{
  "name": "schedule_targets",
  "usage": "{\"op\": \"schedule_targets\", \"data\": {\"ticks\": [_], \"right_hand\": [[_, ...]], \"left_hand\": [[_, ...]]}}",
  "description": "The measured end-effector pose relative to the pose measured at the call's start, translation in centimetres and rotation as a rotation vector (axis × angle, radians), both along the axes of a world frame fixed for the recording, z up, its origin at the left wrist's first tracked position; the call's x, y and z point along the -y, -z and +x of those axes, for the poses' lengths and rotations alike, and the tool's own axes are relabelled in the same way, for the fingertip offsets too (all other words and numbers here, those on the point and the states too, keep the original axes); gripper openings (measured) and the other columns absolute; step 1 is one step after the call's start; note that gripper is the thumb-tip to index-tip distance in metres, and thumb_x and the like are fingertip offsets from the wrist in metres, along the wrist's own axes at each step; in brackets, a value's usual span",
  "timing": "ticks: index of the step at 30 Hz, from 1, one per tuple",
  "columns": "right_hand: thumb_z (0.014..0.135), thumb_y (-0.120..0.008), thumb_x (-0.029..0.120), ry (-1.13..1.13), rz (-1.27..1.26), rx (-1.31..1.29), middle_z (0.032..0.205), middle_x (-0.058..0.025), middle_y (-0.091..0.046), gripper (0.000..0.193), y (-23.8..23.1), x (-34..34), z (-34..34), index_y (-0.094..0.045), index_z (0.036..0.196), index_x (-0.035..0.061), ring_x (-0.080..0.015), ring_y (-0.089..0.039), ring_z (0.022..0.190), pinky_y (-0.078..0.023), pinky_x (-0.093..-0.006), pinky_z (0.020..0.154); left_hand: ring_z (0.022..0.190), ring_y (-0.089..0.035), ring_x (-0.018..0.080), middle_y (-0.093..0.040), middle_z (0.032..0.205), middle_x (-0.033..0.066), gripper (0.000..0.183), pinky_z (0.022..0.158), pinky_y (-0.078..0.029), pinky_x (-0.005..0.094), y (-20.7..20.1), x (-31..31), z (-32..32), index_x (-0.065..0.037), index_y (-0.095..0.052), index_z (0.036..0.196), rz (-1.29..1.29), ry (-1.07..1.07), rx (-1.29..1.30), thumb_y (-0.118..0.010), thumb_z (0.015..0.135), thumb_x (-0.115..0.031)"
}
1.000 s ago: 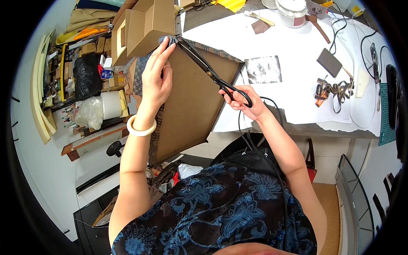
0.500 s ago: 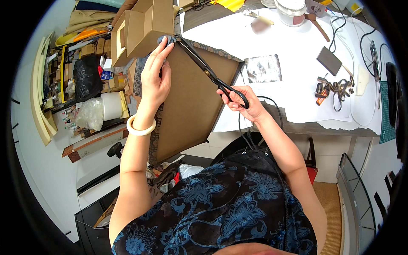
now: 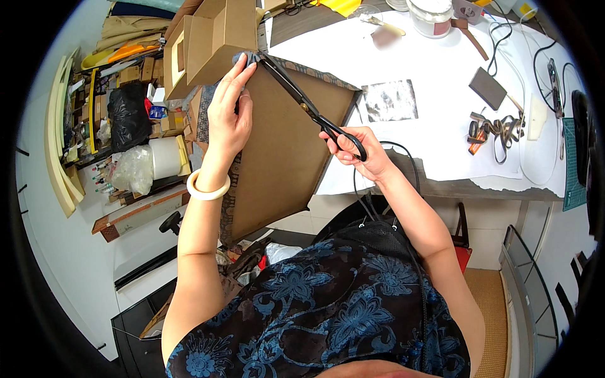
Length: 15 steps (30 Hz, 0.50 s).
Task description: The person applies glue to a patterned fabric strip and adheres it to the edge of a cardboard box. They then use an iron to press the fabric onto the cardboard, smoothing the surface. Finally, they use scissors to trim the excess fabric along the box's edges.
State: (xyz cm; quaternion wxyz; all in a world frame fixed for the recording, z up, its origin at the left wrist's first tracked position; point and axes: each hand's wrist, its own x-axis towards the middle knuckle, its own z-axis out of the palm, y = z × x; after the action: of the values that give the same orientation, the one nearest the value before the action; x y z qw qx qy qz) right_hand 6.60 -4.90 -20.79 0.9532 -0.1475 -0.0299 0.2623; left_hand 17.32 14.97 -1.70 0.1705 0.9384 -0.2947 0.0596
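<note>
My right hand (image 3: pixel 360 151) is closed round the handles of large black scissors (image 3: pixel 311 111). Their long blades slant up and left to a dark patterned fabric (image 3: pixel 247 58) at the far corner of a brown panel (image 3: pixel 287 142). At that corner my left hand (image 3: pixel 230 110) pinches the fabric, its fingertips beside the blade tips. The thumb is partly hidden, as is the exact spot where blades meet cloth. Strips of the same fabric run along the panel's edges. A pale bangle (image 3: pixel 208 185) circles my left wrist.
An open cardboard box (image 3: pixel 220 41) stands just beyond my left fingers. White paper (image 3: pixel 441 142) covers the table at right, with a printed picture (image 3: pixel 391 101), a dark block (image 3: pixel 488 89), coiled brown strips (image 3: pixel 501 133) and a white tub (image 3: pixel 432 17). Crowded shelves (image 3: pixel 135 113) fill the left.
The scissor blades look slightly closer together, and my right hand has shifted a little to the left. My left hand stays at the fabric corner.
</note>
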Motion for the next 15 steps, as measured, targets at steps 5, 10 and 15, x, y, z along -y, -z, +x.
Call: {"op": "schedule_targets", "data": {"ticks": [5, 10, 15], "right_hand": [[0.096, -0.071, 0.024, -0.003, -0.008, -0.006, 0.08, -0.0024, -0.062, 0.037, -0.09, 0.06, -0.11, -0.066, 0.118, -0.0066, -0.0001, -0.047, 0.059, -0.037, -0.0137, 0.05], [0.097, -0.069, 0.017, 0.009, -0.02, -0.007, 0.079, -0.0034, -0.062, 0.034, -0.18, 0.03, -0.21, -0.066, 0.119, -0.0075, 0.0002, -0.047, 0.058, -0.038, -0.0133, 0.051], [0.098, -0.067, 0.012, 0.015, -0.052, 0.001, 0.079, -0.0039, -0.062, 0.03, -0.5, 0.02, -0.22, -0.065, 0.12, -0.0084, 0.0002, -0.047, 0.057, -0.039, -0.0135, 0.051]], "left_hand": [[0.135, -0.054, 0.0297, -0.053, 0.147, 0.0192, 0.046, 0.11, -0.041, 0.0352, 0.03, -0.18, -0.07, -0.001, -0.061, 0.133, -0.005, -0.003, 0.004, -0.049, 0.09, 0.012], [0.135, -0.054, 0.0299, -0.054, 0.147, 0.0191, 0.046, 0.109, -0.041, 0.0353, -0.11, -0.16, -0.2, -0.001, -0.061, 0.133, -0.013, -0.013, -0.009, -0.049, 0.091, 0.012], [0.123, -0.06, 0.0284, -0.057, 0.143, 0.0179, 0.048, 0.091, -0.048, 0.0317, -0.03, -0.35, -0.09, -0.003, -0.063, 0.132, 0.005, 0.016, 0.061, -0.049, 0.089, 0.013]]}}
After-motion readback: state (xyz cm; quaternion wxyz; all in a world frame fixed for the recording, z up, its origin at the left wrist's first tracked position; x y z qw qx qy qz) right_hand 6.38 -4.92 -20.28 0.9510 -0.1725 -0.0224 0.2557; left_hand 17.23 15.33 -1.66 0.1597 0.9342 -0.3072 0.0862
